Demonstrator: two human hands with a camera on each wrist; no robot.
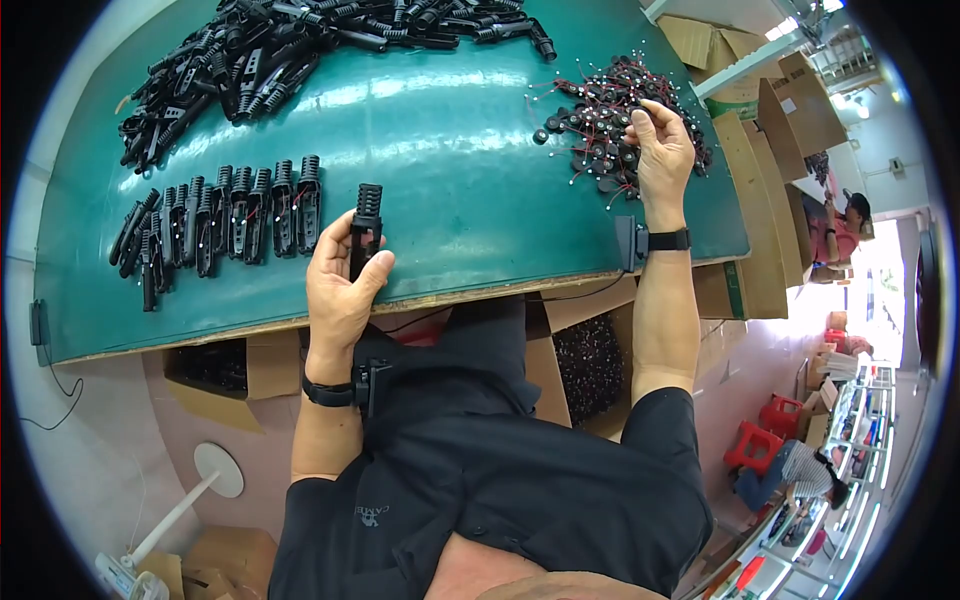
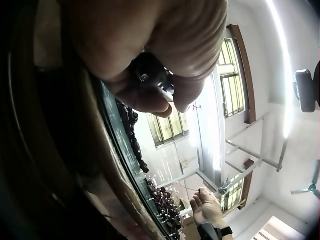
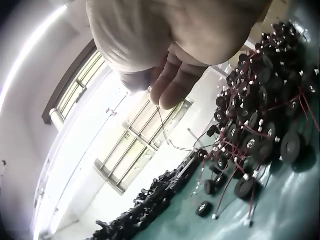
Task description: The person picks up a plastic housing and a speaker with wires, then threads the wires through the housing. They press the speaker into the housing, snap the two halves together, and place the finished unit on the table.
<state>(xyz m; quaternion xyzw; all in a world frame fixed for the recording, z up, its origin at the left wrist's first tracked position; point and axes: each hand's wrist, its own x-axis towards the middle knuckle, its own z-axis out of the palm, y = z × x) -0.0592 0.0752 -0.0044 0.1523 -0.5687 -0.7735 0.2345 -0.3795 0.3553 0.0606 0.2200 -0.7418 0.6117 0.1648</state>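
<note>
In the head view, my left hand (image 1: 340, 290) grips a black plastic handle shell (image 1: 368, 205) upright near the table's front edge, its ribbed neck pointing up. Fingers lie behind the shell and the thumb across its front; an opening shows in its body. My right hand (image 1: 662, 160) is over a pile of small black discs (image 1: 600, 130) with red wires and white connectors. Its thumb and forefinger come together at the tips, and in the right wrist view the fingers (image 3: 170, 92) curl, with a thin wire at them. The pinched piece is mostly hidden and I cannot tell its kind.
A row of similar shells (image 1: 240, 215), some with red wires inside, lies left on the green table (image 1: 460, 160). A large heap of black handle parts (image 1: 250, 60) fills the back left. Cardboard boxes (image 1: 755, 190) stand past the right edge. Other people are farther right.
</note>
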